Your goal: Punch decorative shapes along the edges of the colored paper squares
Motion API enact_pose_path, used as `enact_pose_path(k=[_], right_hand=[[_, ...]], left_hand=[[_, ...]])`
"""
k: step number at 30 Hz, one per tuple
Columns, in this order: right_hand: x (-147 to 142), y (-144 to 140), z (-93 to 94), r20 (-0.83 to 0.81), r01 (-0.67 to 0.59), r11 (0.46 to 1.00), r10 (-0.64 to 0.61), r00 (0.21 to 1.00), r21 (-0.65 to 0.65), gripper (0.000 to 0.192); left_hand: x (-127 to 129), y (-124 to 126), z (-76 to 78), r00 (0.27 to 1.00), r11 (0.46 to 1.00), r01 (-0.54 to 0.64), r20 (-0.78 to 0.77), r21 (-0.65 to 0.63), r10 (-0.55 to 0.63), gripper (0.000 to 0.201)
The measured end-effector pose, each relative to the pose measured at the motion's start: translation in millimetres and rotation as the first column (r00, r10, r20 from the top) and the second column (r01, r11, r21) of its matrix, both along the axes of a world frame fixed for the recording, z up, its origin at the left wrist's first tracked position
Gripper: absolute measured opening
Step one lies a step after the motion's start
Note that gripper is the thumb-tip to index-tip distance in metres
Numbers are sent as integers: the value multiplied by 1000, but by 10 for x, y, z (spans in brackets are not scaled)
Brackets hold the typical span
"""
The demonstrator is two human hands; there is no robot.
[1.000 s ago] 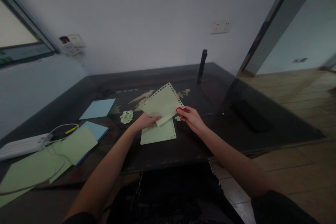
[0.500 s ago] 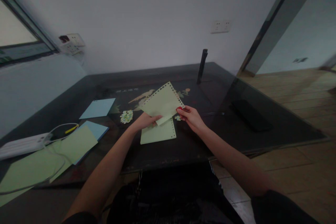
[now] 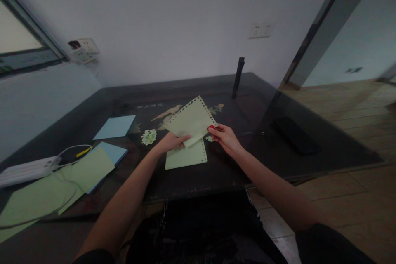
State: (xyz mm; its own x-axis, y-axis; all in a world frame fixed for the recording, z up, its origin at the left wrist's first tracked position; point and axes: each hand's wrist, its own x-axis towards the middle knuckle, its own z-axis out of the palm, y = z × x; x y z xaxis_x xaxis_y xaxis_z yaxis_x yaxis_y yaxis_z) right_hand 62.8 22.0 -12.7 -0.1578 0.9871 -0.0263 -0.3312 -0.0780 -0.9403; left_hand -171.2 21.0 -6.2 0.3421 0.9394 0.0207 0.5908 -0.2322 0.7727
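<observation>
A pale green sheet of paper (image 3: pixel 192 120), with holes along two edges, is held up tilted above the table. My left hand (image 3: pixel 171 142) pinches its lower left part, the thumb lying on top. At the sheet's right corner, my right hand (image 3: pixel 225 136) is closed on a small red tool (image 3: pixel 211 127) that looks like a hole punch; the fingers mostly cover it. Beneath the raised sheet, another pale green sheet (image 3: pixel 187 158) with holes down its right side lies on the table, partly hidden.
The dark table (image 3: pixel 216 179) bears painted flowers. To the left lie a light blue sheet (image 3: pixel 115 127), green sheets (image 3: pixel 89 169), a white power strip (image 3: pixel 29 171) and a cable. A black upright object (image 3: pixel 238 77) stands at the back; a black flat object (image 3: pixel 295 135) lies right.
Both hands, the raised sheet and the red tool keep almost the same position. The view has shifted very slightly.
</observation>
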Motion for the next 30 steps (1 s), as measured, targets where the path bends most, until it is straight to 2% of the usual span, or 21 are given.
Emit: enact_pose_path(k=[19,30], right_hand=[[7,25,-20,56,32,997,-36,998,71,30],[24,54,-45,65,40,993,-47,997,107,30]], left_hand=[[17,-16,7,1000,1000,-11,-25,9,11,39],[21,-26,-18,1000,1000,21,-18,-7,-22,42]])
